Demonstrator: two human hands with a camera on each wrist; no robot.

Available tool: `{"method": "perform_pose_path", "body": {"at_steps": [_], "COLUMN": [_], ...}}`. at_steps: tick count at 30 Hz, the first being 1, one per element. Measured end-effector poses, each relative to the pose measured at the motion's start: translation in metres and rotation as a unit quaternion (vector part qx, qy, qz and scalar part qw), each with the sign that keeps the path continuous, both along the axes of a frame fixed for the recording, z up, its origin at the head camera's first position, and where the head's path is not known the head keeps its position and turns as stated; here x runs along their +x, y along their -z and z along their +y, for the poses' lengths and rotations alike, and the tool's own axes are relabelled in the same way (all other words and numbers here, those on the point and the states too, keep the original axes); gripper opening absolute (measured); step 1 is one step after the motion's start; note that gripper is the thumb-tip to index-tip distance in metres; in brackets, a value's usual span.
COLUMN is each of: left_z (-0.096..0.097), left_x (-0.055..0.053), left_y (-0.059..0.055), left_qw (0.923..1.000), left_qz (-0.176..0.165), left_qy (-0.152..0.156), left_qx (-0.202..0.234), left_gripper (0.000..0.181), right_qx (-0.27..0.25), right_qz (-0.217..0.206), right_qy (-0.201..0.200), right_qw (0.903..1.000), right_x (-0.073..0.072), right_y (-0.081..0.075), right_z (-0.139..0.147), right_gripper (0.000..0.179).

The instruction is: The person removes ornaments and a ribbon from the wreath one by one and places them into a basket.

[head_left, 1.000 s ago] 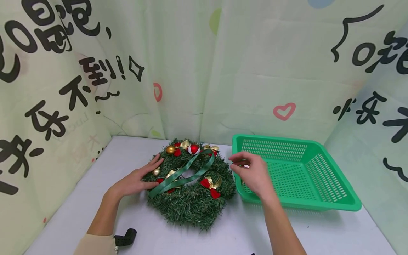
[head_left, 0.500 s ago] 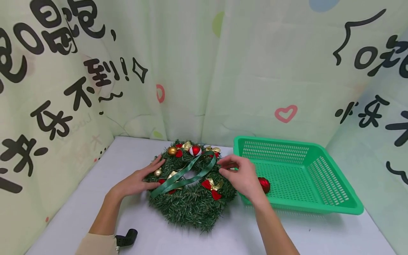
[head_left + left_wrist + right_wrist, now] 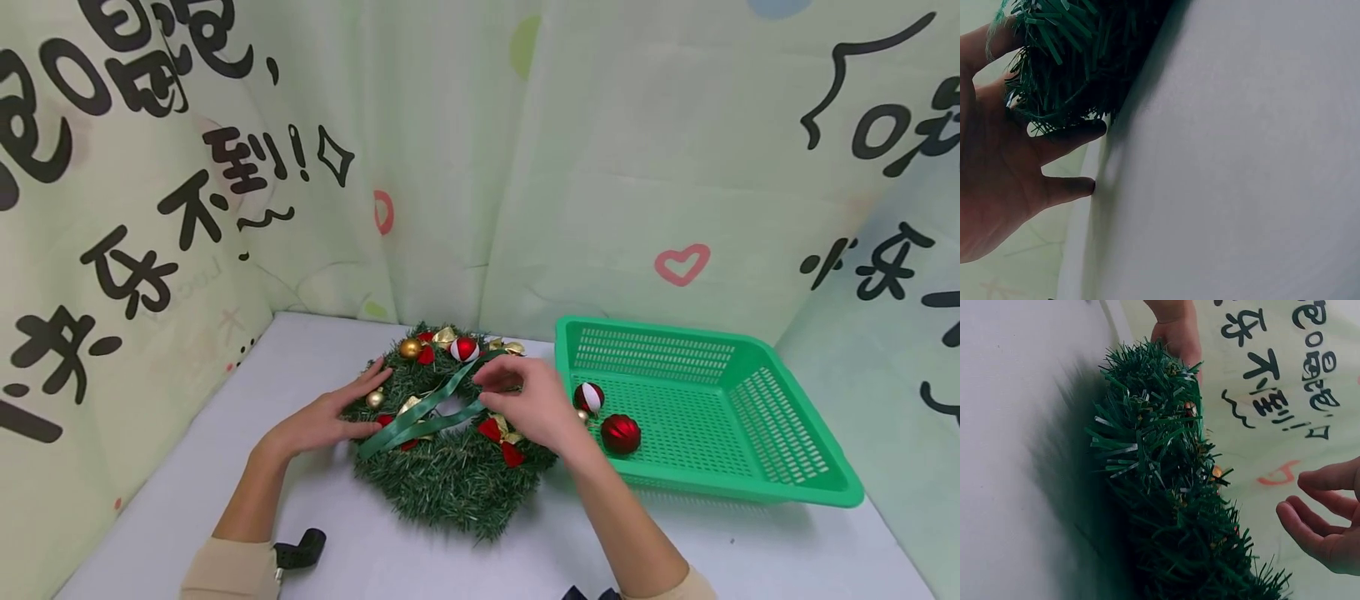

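A green Christmas wreath (image 3: 457, 496) lies on the table, dressed with red and gold bows (image 3: 512, 452), a gold bauble (image 3: 409, 348) and a red-and-white bauble (image 3: 465, 349). A loop of dark green ribbon (image 3: 397, 431) crosses its top. At the wreath's left side rests my left hand (image 3: 324, 427), fingers spread along the greenery, as the left wrist view also shows. My right hand (image 3: 536, 404) hovers over the wreath's right part, overlapping the ribbon in the head view. In the right wrist view, its thumb and bent fingers (image 3: 1297, 525) are apart with nothing between them.
To the right stands a green plastic basket (image 3: 750, 450) with a shiny red ball (image 3: 620, 434) and a red-and-white bauble (image 3: 589, 397) in its left end. Printed curtains (image 3: 600, 208) enclose the table at the back and sides.
My right hand has moved left from the basket's edge to over the wreath, uncovering the baubles in the basket. My left hand has stayed on the wreath's left side.
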State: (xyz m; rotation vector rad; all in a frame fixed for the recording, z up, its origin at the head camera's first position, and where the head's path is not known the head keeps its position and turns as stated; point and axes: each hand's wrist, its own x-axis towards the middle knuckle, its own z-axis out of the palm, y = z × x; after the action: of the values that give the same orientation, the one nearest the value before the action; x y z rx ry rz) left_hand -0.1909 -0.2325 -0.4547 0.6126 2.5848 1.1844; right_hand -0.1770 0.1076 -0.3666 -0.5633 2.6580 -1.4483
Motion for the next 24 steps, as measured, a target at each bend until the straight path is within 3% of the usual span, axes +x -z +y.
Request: {"method": "perform_pose_path", "body": {"at_steps": [6, 16, 24], "left_z": [-0.001, -0.001, -0.001], "left_x": [-0.002, 0.0, -0.001], "left_y": [0.001, 0.001, 0.0], "left_qw": [1.0, 0.9999, 0.9998], "left_qz": [0.003, -0.008, -0.013], "left_qy": [0.001, 0.005, -0.001], "left_qx": [-0.002, 0.011, 0.015], "left_gripper": [0.086, 0.085, 0.084], "right_qx": [0.014, -0.017, 0.001], "right_qz": [-0.01, -0.083, -0.119], "right_qy": [-0.029, -0.075, -0.11], "right_qw": [0.9994, 0.9935, 0.9868], "right_x": [-0.005, -0.017, -0.03], "right_y": [-0.006, -0.009, -0.013], "right_z": [-0.02, -0.043, -0.059], "right_gripper": [0.016, 0.016, 0.022]}}
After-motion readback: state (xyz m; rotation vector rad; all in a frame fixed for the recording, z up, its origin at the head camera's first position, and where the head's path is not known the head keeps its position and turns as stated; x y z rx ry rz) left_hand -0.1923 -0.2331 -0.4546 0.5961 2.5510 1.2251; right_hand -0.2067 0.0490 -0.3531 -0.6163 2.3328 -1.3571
